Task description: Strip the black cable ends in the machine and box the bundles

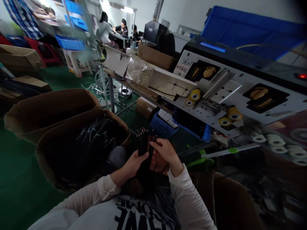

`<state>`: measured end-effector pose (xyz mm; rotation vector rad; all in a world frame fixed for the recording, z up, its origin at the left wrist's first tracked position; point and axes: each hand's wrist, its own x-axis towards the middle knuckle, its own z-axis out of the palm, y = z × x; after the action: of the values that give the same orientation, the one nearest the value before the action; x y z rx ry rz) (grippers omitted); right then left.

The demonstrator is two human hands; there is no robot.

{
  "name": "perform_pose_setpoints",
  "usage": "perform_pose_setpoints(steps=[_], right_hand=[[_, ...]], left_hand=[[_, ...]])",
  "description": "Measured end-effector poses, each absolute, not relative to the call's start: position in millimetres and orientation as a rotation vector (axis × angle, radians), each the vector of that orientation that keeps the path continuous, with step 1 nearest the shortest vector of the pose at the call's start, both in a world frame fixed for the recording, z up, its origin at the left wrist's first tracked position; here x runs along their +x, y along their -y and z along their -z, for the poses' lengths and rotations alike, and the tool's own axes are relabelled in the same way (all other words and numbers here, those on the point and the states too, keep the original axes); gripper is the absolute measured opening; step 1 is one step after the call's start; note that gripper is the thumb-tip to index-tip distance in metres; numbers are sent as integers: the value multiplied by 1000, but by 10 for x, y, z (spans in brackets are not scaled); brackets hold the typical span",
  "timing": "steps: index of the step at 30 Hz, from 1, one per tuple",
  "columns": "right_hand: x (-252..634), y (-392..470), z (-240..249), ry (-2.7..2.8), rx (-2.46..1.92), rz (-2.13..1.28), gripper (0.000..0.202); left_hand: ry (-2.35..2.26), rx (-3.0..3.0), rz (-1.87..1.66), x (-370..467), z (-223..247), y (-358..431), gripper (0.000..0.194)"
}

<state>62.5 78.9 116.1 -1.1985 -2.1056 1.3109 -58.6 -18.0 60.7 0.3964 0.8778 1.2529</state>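
A bundle of black wires point(143, 147) with pinkish, bare-looking tips stands upright in front of my body. My left hand point(134, 163) is wrapped round it, the thumb across its front. Some wires at the bundle's right side are between the thumb and fingers of my right hand point(165, 151), close beside the left. The lower ends of the wires are lost in the dark by my lap. To my left, a cardboard box point(43, 153) holds more black wires point(96, 140), several groups tied with white ties.
A machine point(232, 92) with yellow rollers point(233, 114) and dials stands at front right. Blue bins point(165, 124) sit below the bench point(134, 84). A green-and-white bar point(230, 150) crosses at right, near white rolls point(275, 140). People point(123, 28) sit at far tables.
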Motion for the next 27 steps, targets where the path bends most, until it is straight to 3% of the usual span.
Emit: perform_pose_setpoints(steps=[6,13,21,27], right_hand=[[573,-758,-1125,2165,-1204,-1042,29],[550,-738,-1151,2091,-1209,-1219,31],[577,-876,-1200,2050,-1190,-1130,31],[495,-1006,-1174,1879,-1022,-1415,23]], left_hand=[[-938,364,-1286,-551,-631,180,46],[-990,394,-1298,-549,-615,151,40],[-909,387,-1273,-593,-643,151,41],[-792,402,-1190,-621,-604,201,38]])
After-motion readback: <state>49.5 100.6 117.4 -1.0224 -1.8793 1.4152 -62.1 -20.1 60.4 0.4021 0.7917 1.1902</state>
